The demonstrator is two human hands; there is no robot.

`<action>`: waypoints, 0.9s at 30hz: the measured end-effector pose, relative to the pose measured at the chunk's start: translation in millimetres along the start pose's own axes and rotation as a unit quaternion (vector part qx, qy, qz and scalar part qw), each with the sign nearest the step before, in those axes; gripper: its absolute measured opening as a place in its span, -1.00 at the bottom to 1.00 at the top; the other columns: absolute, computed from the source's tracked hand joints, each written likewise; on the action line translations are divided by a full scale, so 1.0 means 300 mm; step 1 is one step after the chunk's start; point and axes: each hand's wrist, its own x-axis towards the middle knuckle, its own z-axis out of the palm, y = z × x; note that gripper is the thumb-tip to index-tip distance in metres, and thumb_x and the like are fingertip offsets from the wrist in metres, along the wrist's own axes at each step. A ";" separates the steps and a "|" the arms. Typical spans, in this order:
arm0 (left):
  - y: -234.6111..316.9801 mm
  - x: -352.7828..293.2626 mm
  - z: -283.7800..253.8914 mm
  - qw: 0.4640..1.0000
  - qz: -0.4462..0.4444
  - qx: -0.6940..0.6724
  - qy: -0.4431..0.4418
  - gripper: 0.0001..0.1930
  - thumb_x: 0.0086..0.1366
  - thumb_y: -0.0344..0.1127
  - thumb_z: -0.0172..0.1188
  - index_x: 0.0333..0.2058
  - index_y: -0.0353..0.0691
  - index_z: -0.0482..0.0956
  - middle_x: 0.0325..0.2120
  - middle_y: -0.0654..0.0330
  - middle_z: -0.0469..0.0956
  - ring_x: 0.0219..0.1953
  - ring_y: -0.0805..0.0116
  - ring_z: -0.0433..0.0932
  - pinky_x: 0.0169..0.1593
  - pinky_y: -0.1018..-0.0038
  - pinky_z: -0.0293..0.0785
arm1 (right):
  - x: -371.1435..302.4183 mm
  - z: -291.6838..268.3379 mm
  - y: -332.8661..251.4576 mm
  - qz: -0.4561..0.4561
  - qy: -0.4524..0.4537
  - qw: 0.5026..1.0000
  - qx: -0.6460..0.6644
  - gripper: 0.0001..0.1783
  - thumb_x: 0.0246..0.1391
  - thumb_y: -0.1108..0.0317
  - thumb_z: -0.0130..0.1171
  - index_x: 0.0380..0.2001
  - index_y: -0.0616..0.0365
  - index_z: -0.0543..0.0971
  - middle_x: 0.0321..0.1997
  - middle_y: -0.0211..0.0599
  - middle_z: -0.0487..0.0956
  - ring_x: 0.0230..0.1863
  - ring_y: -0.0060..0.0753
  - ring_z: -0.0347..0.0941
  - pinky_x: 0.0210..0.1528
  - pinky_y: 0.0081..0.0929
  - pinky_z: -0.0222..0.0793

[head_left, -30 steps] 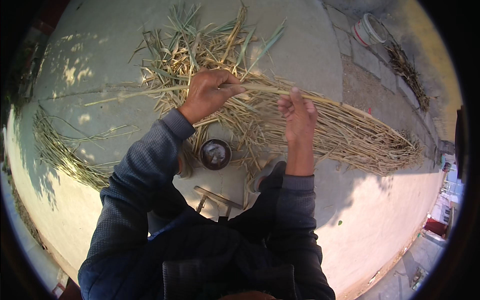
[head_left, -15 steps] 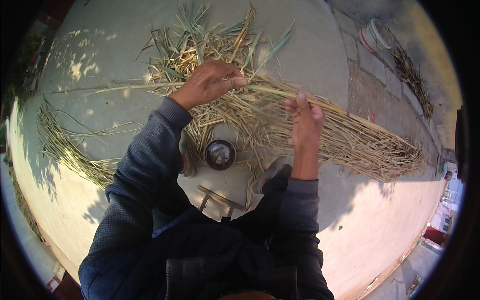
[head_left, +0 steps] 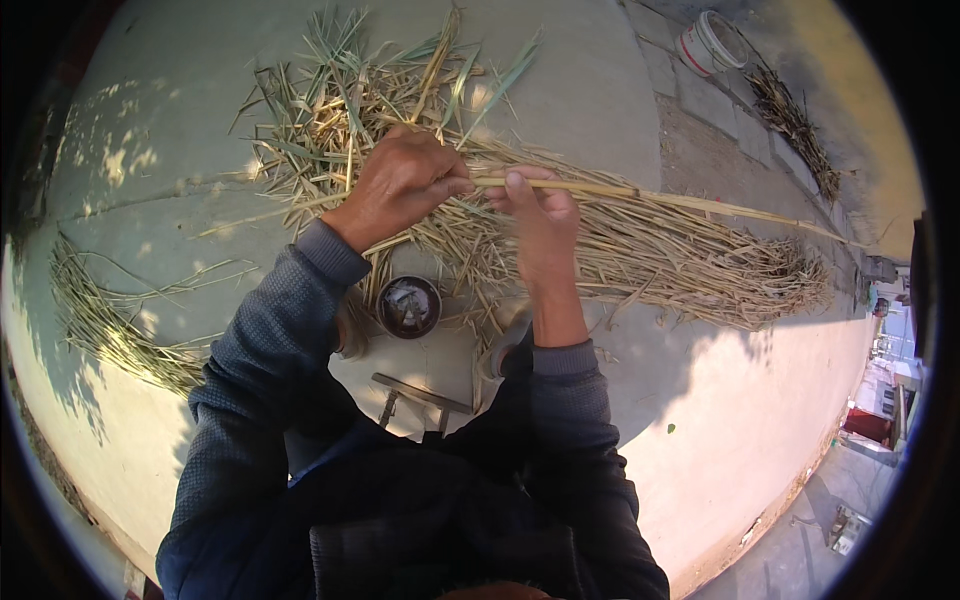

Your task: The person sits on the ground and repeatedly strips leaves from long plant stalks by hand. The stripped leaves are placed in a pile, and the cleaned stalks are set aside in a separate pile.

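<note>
A long, pale yellow-green stalk (head_left: 600, 189) runs crosswise in front of me, its thin end reaching far to the right. My left hand (head_left: 400, 185) pinches it between thumb and fingers, closed. Close beside, my right hand (head_left: 545, 215) is closed on the same stalk, thumb on top; its fingers are slightly blurred. Under both hands lies a big heap of dry stalks (head_left: 690, 265), spreading to the right, with strips of leaf and green-grey tips (head_left: 345, 75) at its far end. A dark round bowl (head_left: 409, 307) with something whitish and shiny inside stands below my hands.
Between my legs sits a small wooden bar on metal legs (head_left: 420, 392). A bundle of thin greenish stalks (head_left: 105, 320) lies at the left. Far right, a white bucket (head_left: 712, 45) lies tipped beside a dark dry bundle (head_left: 795, 125). My shoes flank the bowl.
My right hand has come left along the stalk, close to my left hand. More of the stalk now sticks out to the right. The whole view has shifted slightly.
</note>
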 end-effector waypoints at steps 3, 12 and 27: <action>-0.087 -0.050 -0.042 0.991 -0.090 0.021 -0.094 -0.85 0.14 -0.30 0.44 -0.38 -0.19 0.66 -0.50 0.21 0.61 -0.36 0.16 0.58 -0.11 0.25 0.37 | 0.027 -0.068 -0.028 -0.021 0.057 0.998 -0.007 -0.76 0.28 0.33 0.32 -0.10 0.26 0.61 -0.21 -0.19 0.71 -0.25 -0.44 0.63 -0.16 -0.51 0.57; -0.177 -0.108 -0.116 0.985 -0.140 0.042 -0.097 -0.71 0.05 -0.27 0.53 -0.31 -0.25 0.65 -0.46 0.11 0.64 -0.31 0.11 0.64 -0.19 0.24 0.49 | 0.057 -0.289 -0.113 0.027 0.144 0.988 0.047 -0.70 0.28 0.27 0.33 -0.09 0.28 0.61 -0.31 -0.28 0.67 -0.28 -0.41 0.65 -0.28 -0.52 0.56; -0.058 -0.036 0.077 0.999 -0.018 -0.030 0.038 -0.79 0.20 -0.23 0.41 -0.28 -0.23 0.69 -0.43 0.13 0.62 -0.29 0.09 0.60 -0.16 0.21 0.50 | 0.032 -0.081 -0.030 0.014 0.080 0.993 0.090 -0.70 0.31 0.31 0.28 -0.02 0.27 0.55 -0.16 -0.12 0.70 -0.28 -0.36 0.69 -0.27 -0.49 0.65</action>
